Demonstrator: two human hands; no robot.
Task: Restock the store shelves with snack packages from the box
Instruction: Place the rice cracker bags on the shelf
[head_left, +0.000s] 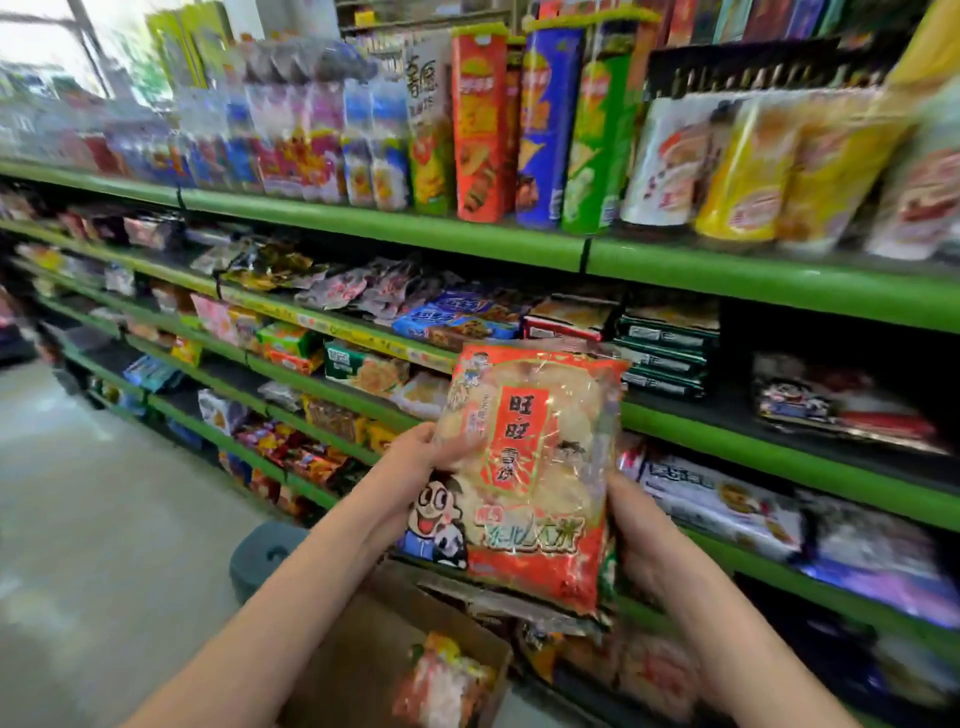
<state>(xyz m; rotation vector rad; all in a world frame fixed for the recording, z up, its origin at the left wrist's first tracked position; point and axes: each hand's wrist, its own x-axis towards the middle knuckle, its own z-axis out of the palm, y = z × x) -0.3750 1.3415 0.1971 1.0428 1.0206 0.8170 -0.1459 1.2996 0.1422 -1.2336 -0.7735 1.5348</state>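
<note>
We hold the red snack bag (530, 478) between our grips: left hand (415, 457) and right hand (636, 535) pinch its sides.

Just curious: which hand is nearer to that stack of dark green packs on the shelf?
Right. The right hand grips the snack bag's right edge, below the dark green packs; the left hand holds the bag's far side.

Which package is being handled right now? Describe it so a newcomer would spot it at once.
In front of the green shelves, above the cardboard box, left hand and right hand hold up a red rice cracker bag. Unlike the shelved goods, it has a clear window showing pale round crackers and a cartoon face at its lower left.
</note>
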